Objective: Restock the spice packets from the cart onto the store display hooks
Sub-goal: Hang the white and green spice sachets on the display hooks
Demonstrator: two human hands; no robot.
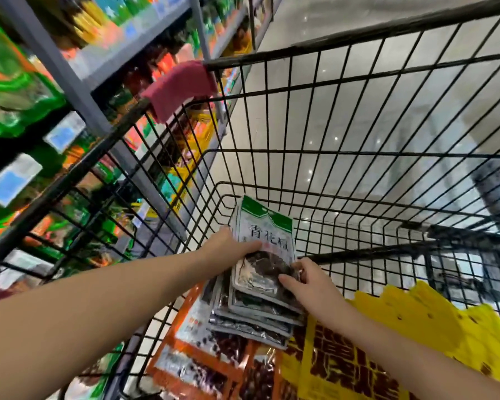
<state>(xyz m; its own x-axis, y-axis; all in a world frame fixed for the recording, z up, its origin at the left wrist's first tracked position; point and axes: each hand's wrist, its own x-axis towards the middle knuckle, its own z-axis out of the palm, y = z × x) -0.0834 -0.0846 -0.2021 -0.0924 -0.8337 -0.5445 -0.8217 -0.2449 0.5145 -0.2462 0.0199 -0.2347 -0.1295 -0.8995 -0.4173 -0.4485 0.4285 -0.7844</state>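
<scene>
– Inside the wire cart, where do the spices sit?
– Low down, toward its left wall. A stack of spice packets lies on orange-bordered packets, with yellow bags just beside it on the right.
– And the hands?
– Both are on the top packet, which has a green header and a clear window showing dark spice. The left hand grips its left edge, thumb across the printed face, the other fingers hidden behind. The right hand holds the lower right corner, thumb on the window, fingers curled round the right edge.
– Flat, or tilted?
– Tilted: its far end stands up off the stack, while its near end touches the packets below.
– Around the cart?
– A pink cloth hangs over the far-left rim, and blurred stocked shelves run along the left.
</scene>
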